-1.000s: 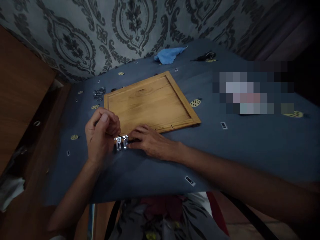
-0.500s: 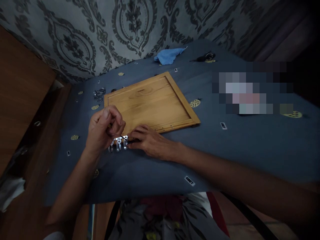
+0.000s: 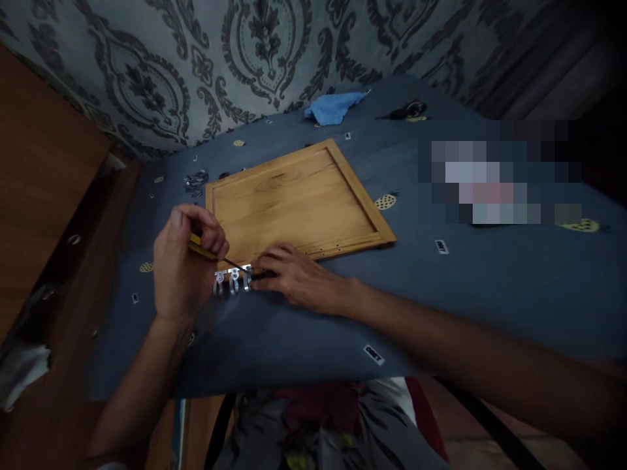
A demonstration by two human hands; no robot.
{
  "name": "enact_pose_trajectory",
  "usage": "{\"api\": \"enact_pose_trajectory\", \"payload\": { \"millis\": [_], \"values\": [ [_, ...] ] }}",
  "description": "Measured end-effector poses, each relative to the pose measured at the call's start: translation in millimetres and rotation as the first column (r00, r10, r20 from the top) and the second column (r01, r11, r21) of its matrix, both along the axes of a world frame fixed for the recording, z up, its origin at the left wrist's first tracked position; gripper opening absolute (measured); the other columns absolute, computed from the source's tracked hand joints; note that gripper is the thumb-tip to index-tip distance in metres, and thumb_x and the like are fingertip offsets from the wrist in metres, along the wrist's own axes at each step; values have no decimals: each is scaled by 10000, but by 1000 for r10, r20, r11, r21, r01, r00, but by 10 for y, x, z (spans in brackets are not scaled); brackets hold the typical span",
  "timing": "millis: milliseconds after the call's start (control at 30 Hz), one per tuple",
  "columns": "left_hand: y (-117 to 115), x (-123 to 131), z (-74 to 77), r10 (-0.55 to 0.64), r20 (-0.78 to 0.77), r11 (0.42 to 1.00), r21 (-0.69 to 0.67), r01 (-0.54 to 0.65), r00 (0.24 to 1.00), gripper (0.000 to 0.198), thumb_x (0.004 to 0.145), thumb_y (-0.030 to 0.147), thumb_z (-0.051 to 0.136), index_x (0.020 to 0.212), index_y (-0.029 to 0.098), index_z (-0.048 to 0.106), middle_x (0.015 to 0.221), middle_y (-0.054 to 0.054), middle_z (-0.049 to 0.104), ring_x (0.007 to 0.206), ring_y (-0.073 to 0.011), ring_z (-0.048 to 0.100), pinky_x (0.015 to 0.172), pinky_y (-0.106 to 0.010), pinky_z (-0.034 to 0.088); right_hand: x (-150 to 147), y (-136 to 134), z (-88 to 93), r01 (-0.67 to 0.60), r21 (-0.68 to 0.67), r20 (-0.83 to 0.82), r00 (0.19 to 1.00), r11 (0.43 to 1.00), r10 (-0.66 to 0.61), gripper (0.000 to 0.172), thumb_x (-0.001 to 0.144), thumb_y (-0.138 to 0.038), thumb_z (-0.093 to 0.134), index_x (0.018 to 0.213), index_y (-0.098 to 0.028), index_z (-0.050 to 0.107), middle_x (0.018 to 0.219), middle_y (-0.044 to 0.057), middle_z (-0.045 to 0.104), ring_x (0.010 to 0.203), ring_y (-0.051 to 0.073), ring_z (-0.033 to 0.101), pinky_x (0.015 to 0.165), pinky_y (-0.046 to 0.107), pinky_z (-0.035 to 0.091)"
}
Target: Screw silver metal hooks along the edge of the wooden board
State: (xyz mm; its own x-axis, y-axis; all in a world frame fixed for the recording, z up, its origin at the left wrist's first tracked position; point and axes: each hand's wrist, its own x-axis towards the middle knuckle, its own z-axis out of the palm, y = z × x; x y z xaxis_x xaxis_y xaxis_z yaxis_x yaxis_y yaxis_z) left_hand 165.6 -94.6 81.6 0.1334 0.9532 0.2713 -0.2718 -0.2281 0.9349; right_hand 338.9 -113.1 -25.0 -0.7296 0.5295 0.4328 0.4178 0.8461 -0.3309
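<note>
My left hand (image 3: pixel 183 264) is closed round a small screwdriver (image 3: pixel 210 253) with a yellow handle. Its thin tip points down to the right at a row of silver metal clips (image 3: pixel 232 281) lying on the blue cloth. My right hand (image 3: pixel 294 277) rests on the cloth with fingers pressed down on the right end of that row. Both hands sit at the near edge of a flat wooden panel (image 3: pixel 294 202) with a raised rim and small holes along its front.
More metal parts (image 3: pixel 194 181) lie at the panel's far left corner. A crumpled blue rag (image 3: pixel 336 106) and a dark tool (image 3: pixel 404 111) are at the back by the patterned wall. A wooden cabinet (image 3: pixel 39 183) stands at the left. The table edge is near me.
My left hand has drawn back to the left and turned, so the yellow screwdriver handle and a third clip now show. My right hand has stayed on the clips.
</note>
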Motion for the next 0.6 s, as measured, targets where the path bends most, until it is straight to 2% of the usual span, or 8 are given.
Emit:
{"api": "enact_pose_trajectory", "payload": {
  "millis": [200, 600],
  "values": [
    [-7, -13, -57, 7, -3, 1000, -9, -7, 1000, 422, 797, 558, 836, 706, 178, 678, 587, 37, 396, 541, -101, 368, 492, -220, 357, 6, -6, 11, -7, 7, -10, 1000, 1000, 7, 327, 906, -53, 683, 1202, -179, 741, 1237, 113, 687, 1115, 255, 530, 984, 420, 424],
    [-49, 18, -76, 34, 4, 999, 14, -34, 999, 432, 780, 549, 855, 691, 171, 667, 600, 29, 425, 559, -105, 379, 503, -223, 350, 0, -5, 3, 0, 8, -16, 1000, 1000, 0, 343, 902, -58, 687, 1215, -186, 741, 1229, 115, 685, 1117, 259, 526, 987, 427, 422]
  ]
}}
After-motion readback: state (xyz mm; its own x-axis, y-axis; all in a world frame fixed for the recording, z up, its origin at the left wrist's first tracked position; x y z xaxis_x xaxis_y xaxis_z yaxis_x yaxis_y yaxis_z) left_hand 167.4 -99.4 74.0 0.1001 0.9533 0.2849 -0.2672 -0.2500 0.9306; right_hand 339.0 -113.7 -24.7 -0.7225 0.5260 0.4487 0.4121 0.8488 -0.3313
